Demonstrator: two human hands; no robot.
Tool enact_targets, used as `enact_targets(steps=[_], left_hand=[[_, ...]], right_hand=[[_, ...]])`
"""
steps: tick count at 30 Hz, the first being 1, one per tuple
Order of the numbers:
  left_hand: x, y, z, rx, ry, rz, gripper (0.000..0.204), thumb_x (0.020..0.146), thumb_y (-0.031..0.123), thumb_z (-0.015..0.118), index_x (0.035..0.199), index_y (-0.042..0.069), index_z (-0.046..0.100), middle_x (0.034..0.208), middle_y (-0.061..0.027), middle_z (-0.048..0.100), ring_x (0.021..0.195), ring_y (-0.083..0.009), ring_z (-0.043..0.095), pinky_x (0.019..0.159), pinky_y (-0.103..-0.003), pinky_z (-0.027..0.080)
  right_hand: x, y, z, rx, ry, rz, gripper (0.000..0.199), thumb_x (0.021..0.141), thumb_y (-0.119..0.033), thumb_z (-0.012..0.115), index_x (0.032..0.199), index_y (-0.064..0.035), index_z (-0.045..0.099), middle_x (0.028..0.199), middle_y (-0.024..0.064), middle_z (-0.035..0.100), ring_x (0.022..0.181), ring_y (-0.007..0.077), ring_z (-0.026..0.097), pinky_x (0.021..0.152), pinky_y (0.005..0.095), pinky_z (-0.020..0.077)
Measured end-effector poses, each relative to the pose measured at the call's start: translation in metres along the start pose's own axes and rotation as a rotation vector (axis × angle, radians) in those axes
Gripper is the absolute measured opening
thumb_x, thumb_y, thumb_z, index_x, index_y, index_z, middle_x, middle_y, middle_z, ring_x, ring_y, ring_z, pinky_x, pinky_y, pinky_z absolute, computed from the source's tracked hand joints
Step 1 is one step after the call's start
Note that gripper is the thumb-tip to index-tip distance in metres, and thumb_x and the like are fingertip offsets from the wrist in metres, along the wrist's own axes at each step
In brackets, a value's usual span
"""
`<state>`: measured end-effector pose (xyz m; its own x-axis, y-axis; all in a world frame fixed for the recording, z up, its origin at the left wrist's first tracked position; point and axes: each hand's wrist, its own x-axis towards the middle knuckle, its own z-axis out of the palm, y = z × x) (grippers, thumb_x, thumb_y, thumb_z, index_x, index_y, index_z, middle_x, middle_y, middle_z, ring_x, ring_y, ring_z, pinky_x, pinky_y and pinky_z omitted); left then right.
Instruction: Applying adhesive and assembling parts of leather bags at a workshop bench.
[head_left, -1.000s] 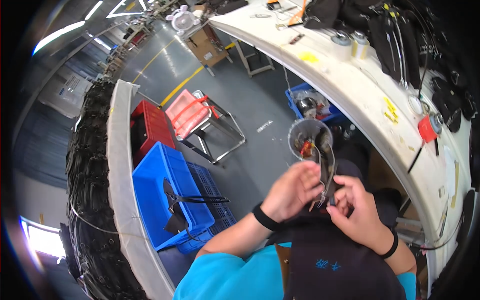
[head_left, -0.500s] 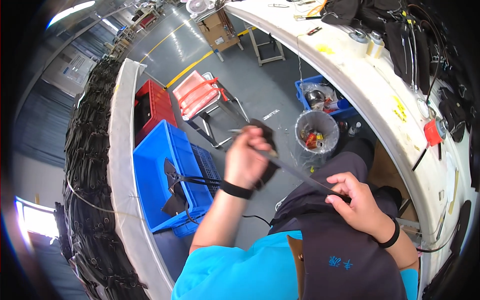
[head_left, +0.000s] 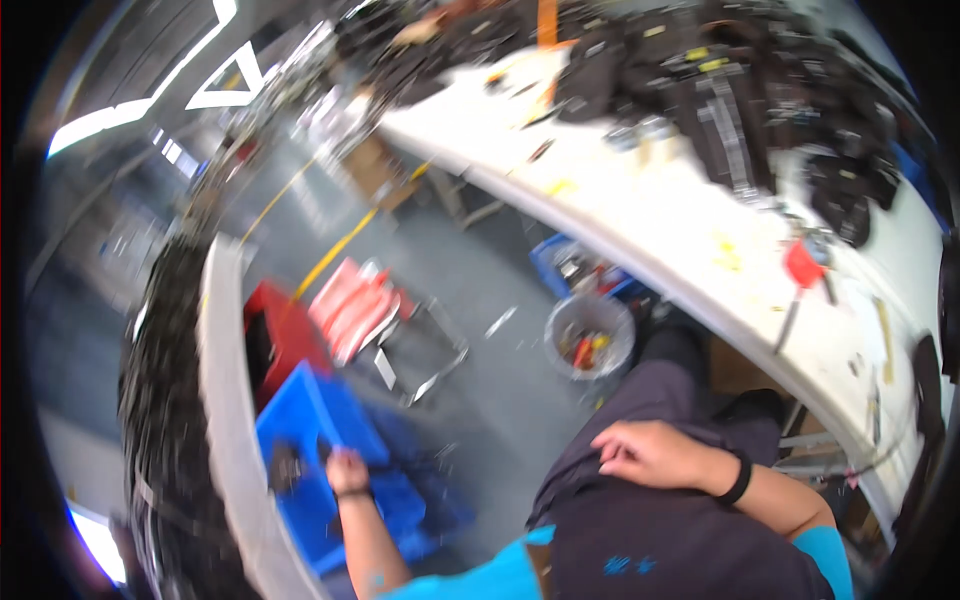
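Dark piece [head_left: 286, 467], just left of left grip [head_left: 347, 471], blurred

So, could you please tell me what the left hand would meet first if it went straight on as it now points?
The left hand would probably meet the wall of the blue bin first, though blur and unclear depth mean it might pass above.

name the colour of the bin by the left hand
Blue; the bin shows best in the head view, though blurred.
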<state>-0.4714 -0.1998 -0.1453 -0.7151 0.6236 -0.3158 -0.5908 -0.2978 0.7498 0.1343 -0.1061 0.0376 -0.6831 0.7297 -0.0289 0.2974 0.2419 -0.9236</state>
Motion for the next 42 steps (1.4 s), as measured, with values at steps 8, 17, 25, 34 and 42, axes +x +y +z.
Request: enact_targets(steps=[8,17,25,34,42], left_hand=[[0.003,-0.119,0.018,0.444,0.584,-0.171,0.032,0.082,0.015,0.037,0.106,0.004,0.053,0.091,-0.0093,0.055,0.078,-0.0262,0.054,0.076,-0.042,0.049],[-0.058,-0.194,0.166,0.611,0.171,-0.479,0.036,0.086,0.030,0.047,0.117,0.010,0.049,0.104,-0.0019,0.055,0.094,-0.0205,0.051,0.083,-0.041,0.040],[-0.163,-0.201,0.317,0.574,-0.359,-0.223,0.030,0.089,0.017,0.053,0.118,0.010,0.048,0.106,0.0018,0.055,0.093,-0.0117,0.052,0.078,-0.031,0.041],[-0.212,-0.233,0.366,0.483,-0.729,-0.526,0.018,0.091,0.011,0.053,0.108,0.005,0.055,0.092,-0.0032,0.062,0.081,-0.0110,0.058,0.071,-0.025,0.044],[-0.181,-0.221,0.352,0.581,-0.624,-0.535,0.019,0.093,0.011,0.052,0.110,0.004,0.056,0.093,-0.0016,0.059,0.078,-0.0088,0.053,0.071,-0.022,0.044]], right_hand=[[-0.032,0.015,-0.032,-0.069,-0.006,0.046,0.029,0.088,-0.021,0.061,0.107,0.0001,0.055,0.083,0.0066,0.064,0.071,0.0191,0.062,0.065,0.0315,0.0482],[-0.059,-0.023,-0.165,0.087,0.327,0.207,0.027,0.090,-0.018,0.061,0.110,0.0010,0.057,0.094,0.0049,0.066,0.086,0.0096,0.062,0.077,0.0240,0.0485],[0.006,-0.074,-0.292,0.091,0.541,0.140,0.021,0.090,-0.018,0.062,0.101,-0.0003,0.060,0.090,0.0040,0.063,0.082,0.0102,0.058,0.074,0.0250,0.0478],[0.164,0.027,-0.392,-0.319,0.936,0.211,0.039,0.086,-0.022,0.064,0.115,0.0026,0.056,0.107,0.0136,0.062,0.096,0.0223,0.060,0.085,0.0314,0.0473],[0.240,0.051,-0.423,-0.579,1.253,0.353,0.065,0.080,-0.028,0.067,0.130,0.0045,0.041,0.126,0.0223,0.049,0.119,0.0354,0.046,0.099,0.0395,0.0399]])
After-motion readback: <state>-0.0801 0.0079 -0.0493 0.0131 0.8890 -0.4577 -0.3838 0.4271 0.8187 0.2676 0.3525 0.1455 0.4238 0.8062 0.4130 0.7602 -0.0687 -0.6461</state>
